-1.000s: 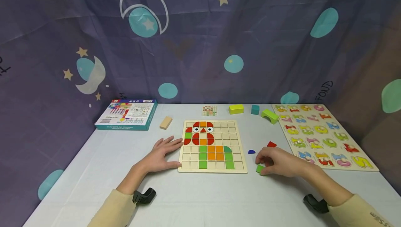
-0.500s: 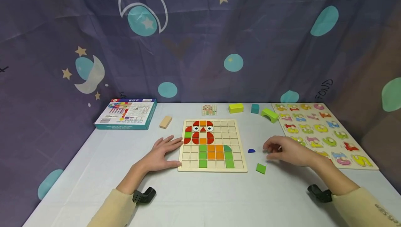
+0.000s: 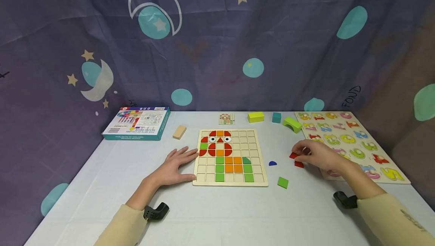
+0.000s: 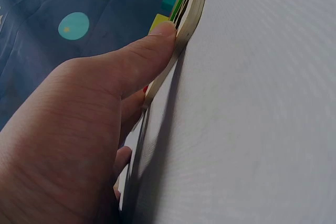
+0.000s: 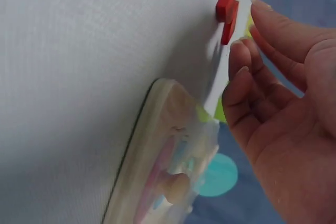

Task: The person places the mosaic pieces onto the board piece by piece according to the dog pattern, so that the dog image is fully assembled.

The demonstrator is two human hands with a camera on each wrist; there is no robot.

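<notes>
In the head view my left hand lies spread at the left edge of the wooden grid board, fingers and thumb touching its rim; the left wrist view shows the thumb against that edge. Red, orange and green tiles form a picture on the board. My right hand hovers over two red tiles, fingers loosely bent. In the right wrist view the red tiles lie just beyond the fingertips, with no grip visible. A blue half-round tile and a green square tile lie nearer the board.
A number puzzle board stands at the right, under part of the right hand. At the back are a picture card, a yellow block, a teal cube and a green arch. A wooden block and flat box lie left.
My right hand has left the green square tile and moved away and to the right, over the red tiles. The left hand stays at the board's edge.
</notes>
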